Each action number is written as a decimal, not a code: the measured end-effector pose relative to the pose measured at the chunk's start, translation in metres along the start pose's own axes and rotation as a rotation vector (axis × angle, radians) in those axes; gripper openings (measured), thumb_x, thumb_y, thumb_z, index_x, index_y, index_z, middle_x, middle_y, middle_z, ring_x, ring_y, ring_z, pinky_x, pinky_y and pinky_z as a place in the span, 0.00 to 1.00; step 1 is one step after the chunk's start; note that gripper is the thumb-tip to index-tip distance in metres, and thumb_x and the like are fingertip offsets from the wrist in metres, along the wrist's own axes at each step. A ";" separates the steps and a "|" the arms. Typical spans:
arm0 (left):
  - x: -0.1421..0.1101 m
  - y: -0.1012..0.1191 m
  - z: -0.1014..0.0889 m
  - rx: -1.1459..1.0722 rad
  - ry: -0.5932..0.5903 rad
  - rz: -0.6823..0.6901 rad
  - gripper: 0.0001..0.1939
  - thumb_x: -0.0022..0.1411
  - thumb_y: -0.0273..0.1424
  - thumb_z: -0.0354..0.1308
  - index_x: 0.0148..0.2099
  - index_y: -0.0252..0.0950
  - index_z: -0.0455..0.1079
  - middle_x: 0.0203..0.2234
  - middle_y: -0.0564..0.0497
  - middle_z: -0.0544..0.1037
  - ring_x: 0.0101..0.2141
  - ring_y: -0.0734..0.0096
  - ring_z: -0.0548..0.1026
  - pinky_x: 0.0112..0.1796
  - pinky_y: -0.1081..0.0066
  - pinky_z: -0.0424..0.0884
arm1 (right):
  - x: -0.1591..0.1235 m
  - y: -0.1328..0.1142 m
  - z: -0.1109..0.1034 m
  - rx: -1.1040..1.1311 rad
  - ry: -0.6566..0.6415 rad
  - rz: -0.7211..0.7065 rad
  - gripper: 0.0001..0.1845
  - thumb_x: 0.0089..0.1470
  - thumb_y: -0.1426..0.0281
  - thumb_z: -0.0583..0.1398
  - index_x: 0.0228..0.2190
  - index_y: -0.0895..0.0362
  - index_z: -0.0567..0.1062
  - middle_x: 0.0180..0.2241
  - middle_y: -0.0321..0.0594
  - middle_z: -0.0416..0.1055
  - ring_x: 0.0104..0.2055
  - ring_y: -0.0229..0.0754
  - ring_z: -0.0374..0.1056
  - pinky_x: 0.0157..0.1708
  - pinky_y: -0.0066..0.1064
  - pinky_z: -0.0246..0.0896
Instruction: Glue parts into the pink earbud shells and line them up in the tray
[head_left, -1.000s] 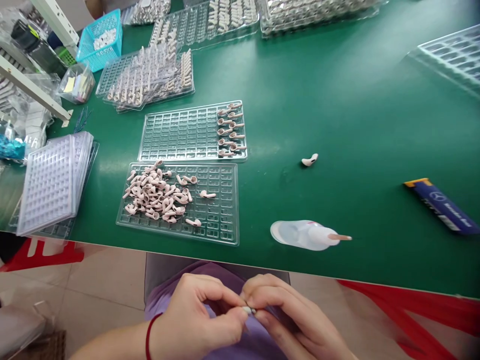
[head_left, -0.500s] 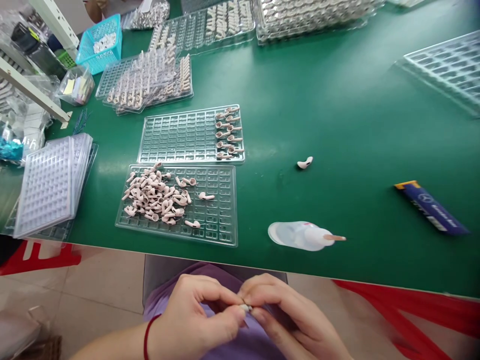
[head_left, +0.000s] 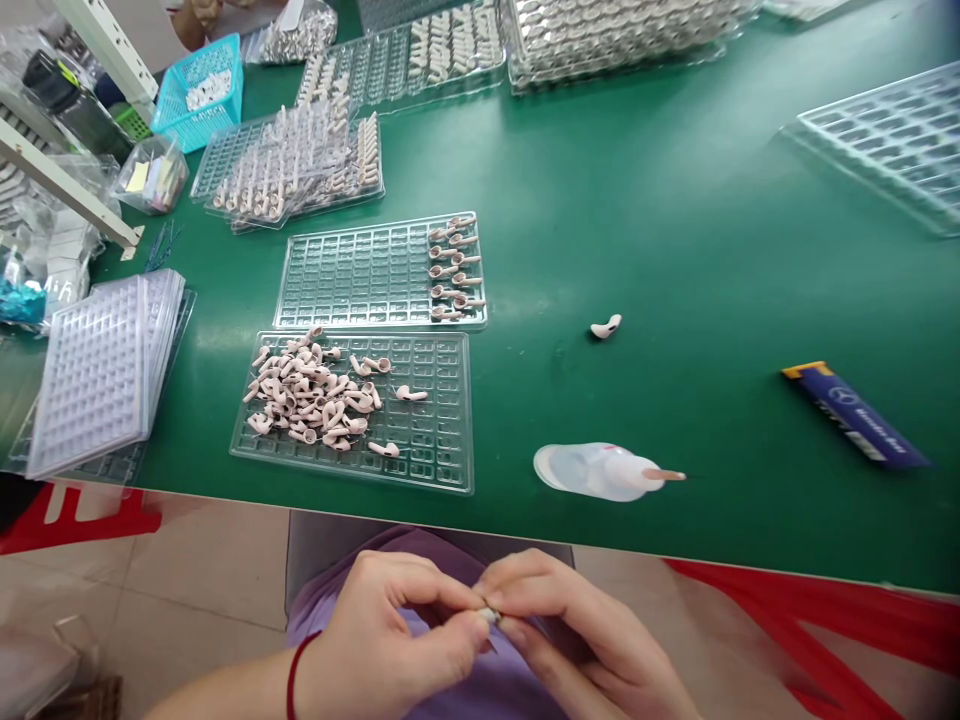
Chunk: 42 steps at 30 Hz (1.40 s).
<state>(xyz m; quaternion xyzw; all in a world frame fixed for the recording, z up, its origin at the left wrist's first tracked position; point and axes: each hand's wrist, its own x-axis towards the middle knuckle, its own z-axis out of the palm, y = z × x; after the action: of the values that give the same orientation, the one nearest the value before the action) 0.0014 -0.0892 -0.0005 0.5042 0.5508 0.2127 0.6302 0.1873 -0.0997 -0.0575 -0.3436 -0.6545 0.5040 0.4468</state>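
My left hand (head_left: 409, 625) and my right hand (head_left: 559, 625) meet over my lap, below the table's front edge. Their thumbs and fingertips pinch a small whitish earbud part (head_left: 490, 615), mostly hidden by the fingers. On the table ahead, a clear tray (head_left: 442, 455) carries a loose heap of white earbud shells (head_left: 307, 390), some with thin wires. Behind it, another clear tray (head_left: 352, 275) has earbud shells (head_left: 454, 265) set in rows at its right end. A single earbud shell (head_left: 606, 327) lies alone farther right. Nearer me, a translucent squeeze bottle (head_left: 600, 472) rests on its side.
A blue packet with a yellow end (head_left: 855, 415) lies on the right. Stacked empty trays (head_left: 90, 375) stand at left. Filled trays (head_left: 300, 165), a turquoise basket (head_left: 199, 90) and stacked trays (head_left: 622, 35) sit toward the back. Red stool parts (head_left: 825, 620) show below the table.
The view has shifted very slightly. Both hands stay together at the same spot, still pinching the small part, with only tiny finger movement.
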 end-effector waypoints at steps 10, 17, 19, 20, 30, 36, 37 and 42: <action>0.000 -0.001 0.002 0.001 0.014 0.023 0.10 0.59 0.30 0.61 0.31 0.31 0.82 0.25 0.43 0.83 0.27 0.67 0.76 0.32 0.73 0.69 | 0.002 -0.001 0.002 0.014 0.046 0.000 0.11 0.59 0.79 0.57 0.40 0.52 0.72 0.33 0.40 0.76 0.34 0.39 0.75 0.32 0.26 0.74; 0.000 -0.003 0.002 -0.052 0.012 0.019 0.10 0.60 0.29 0.59 0.31 0.32 0.82 0.25 0.44 0.83 0.27 0.68 0.77 0.31 0.74 0.69 | 0.000 0.000 0.005 0.010 0.104 0.018 0.10 0.58 0.78 0.59 0.39 0.51 0.75 0.32 0.39 0.77 0.33 0.39 0.76 0.31 0.26 0.75; -0.001 -0.003 0.002 -0.056 0.015 0.020 0.10 0.59 0.29 0.60 0.31 0.32 0.82 0.25 0.44 0.83 0.27 0.68 0.77 0.32 0.74 0.69 | 0.002 -0.001 0.005 0.011 0.123 0.018 0.09 0.58 0.77 0.60 0.38 0.51 0.76 0.31 0.39 0.78 0.32 0.39 0.77 0.30 0.26 0.75; -0.001 -0.003 0.002 -0.056 0.018 0.021 0.10 0.59 0.29 0.60 0.31 0.32 0.82 0.25 0.44 0.83 0.27 0.68 0.77 0.32 0.74 0.70 | 0.003 -0.002 0.005 0.013 0.127 0.018 0.09 0.58 0.77 0.60 0.38 0.51 0.76 0.31 0.39 0.78 0.32 0.39 0.77 0.30 0.26 0.75; 0.000 -0.001 0.002 -0.045 0.029 0.011 0.11 0.59 0.30 0.60 0.31 0.31 0.82 0.25 0.43 0.83 0.28 0.67 0.77 0.32 0.73 0.70 | 0.008 -0.005 0.005 -0.025 0.138 -0.007 0.08 0.58 0.77 0.60 0.37 0.53 0.76 0.30 0.40 0.78 0.31 0.40 0.77 0.29 0.25 0.75; 0.001 -0.007 0.002 -0.328 -0.008 -0.164 0.13 0.57 0.37 0.64 0.34 0.30 0.81 0.28 0.42 0.83 0.29 0.67 0.79 0.33 0.73 0.72 | 0.001 -0.002 0.001 -0.232 0.152 -0.046 0.07 0.59 0.76 0.60 0.37 0.53 0.76 0.30 0.39 0.79 0.31 0.39 0.77 0.28 0.25 0.74; 0.002 -0.009 0.002 -0.406 -0.004 -0.202 0.14 0.56 0.39 0.66 0.34 0.31 0.80 0.27 0.43 0.83 0.28 0.68 0.79 0.33 0.73 0.73 | -0.002 0.000 -0.002 -0.272 0.186 -0.050 0.07 0.58 0.76 0.60 0.37 0.53 0.76 0.31 0.39 0.78 0.31 0.39 0.77 0.28 0.25 0.74; 0.005 -0.020 0.000 -0.643 0.050 -0.284 0.16 0.51 0.41 0.71 0.32 0.31 0.78 0.25 0.45 0.83 0.25 0.73 0.78 0.29 0.76 0.72 | 0.002 0.013 -0.025 -0.436 0.769 -0.156 0.23 0.44 0.79 0.69 0.41 0.49 0.75 0.37 0.35 0.71 0.34 0.35 0.71 0.34 0.28 0.67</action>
<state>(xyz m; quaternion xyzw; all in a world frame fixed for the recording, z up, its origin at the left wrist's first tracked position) -0.0030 -0.0923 -0.0200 0.1929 0.5358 0.2976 0.7662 0.2099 -0.0855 -0.0668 -0.5415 -0.5558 0.1550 0.6115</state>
